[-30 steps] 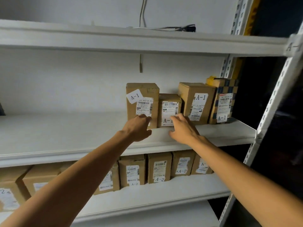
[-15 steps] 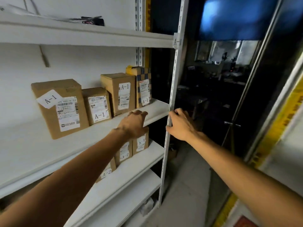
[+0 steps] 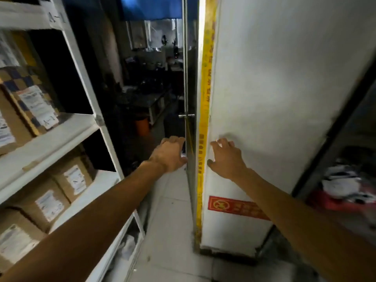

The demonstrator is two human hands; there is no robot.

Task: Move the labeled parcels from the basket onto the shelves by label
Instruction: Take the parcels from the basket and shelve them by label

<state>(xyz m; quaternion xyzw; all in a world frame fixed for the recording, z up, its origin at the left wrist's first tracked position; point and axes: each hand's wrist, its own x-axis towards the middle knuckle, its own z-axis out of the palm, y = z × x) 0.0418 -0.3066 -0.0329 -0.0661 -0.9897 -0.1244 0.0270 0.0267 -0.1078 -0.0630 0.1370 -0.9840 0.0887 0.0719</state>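
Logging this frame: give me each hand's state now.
Left hand: open, fingers loosely curled, holding nothing.
Right hand: open, fingers spread in front of the white wall, holding nothing.

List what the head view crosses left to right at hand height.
Brown parcels on the white shelves → shelf upright → left hand → yellow strip → right hand → white wall panel → dark opening with clutter.

A single head-worn view looks forward and down, shelves (image 3: 61, 135) close at left, white wall (image 3: 284, 98) near right.
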